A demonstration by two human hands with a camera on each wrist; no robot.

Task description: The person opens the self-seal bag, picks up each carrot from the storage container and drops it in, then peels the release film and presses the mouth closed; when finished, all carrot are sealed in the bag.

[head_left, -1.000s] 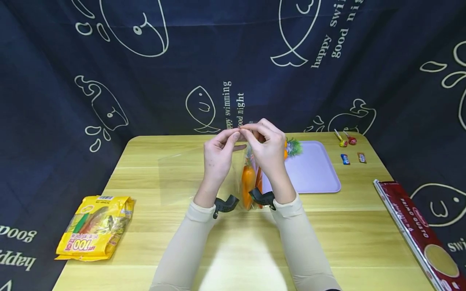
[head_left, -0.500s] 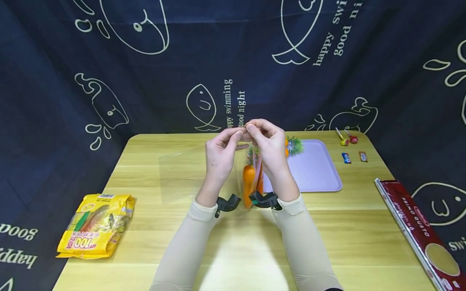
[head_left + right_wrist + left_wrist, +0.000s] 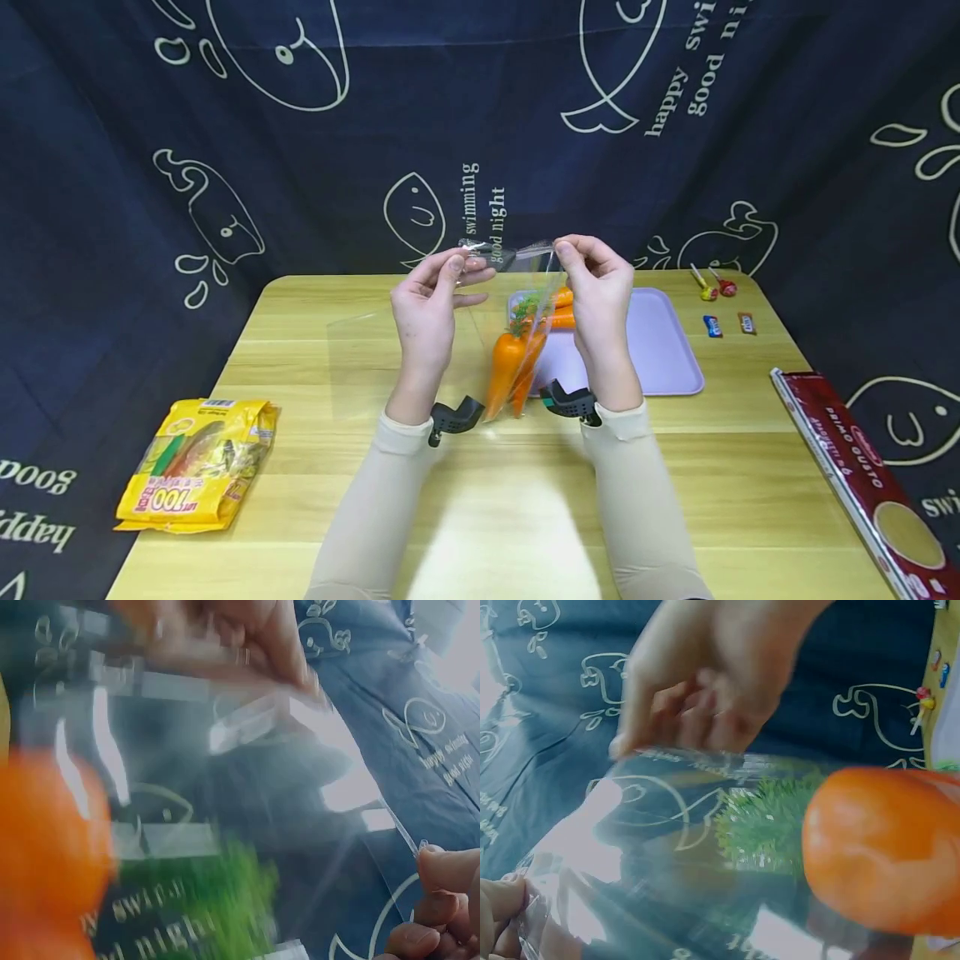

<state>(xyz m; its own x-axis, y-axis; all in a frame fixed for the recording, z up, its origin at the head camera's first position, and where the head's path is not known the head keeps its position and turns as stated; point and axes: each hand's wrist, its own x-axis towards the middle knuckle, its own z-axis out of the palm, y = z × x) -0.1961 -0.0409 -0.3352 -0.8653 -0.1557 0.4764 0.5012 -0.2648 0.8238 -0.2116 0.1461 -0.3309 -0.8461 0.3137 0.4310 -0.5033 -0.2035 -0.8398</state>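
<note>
A clear plastic bag (image 3: 534,262) hangs upright between my hands above the table. Inside it are orange carrots (image 3: 506,371) with green tops; in the left wrist view one carrot (image 3: 881,851) looms large. My left hand (image 3: 425,321) pinches the bag's top edge at the left between thumb and index finger, its other fingers extended. At the opposite top corner, my right hand (image 3: 606,304) pinches the edge between thumb and fingers. Both pinches show in the right wrist view, where the left hand (image 3: 247,637) is blurred.
Behind the bag lies a lilac tray (image 3: 652,350) bearing more carrots (image 3: 562,308). A flat clear sheet or bag (image 3: 367,367) lies left of it. Farther out are a yellow food packet (image 3: 198,467), lollipops (image 3: 707,292), small wrapped candies (image 3: 712,326) and a red spaghetti package (image 3: 862,475).
My hands were together at the bag's top edge and have moved apart, left hand to the left, right hand to the right. The bag's top now spreads between them, with the carrots inside more visible.
</note>
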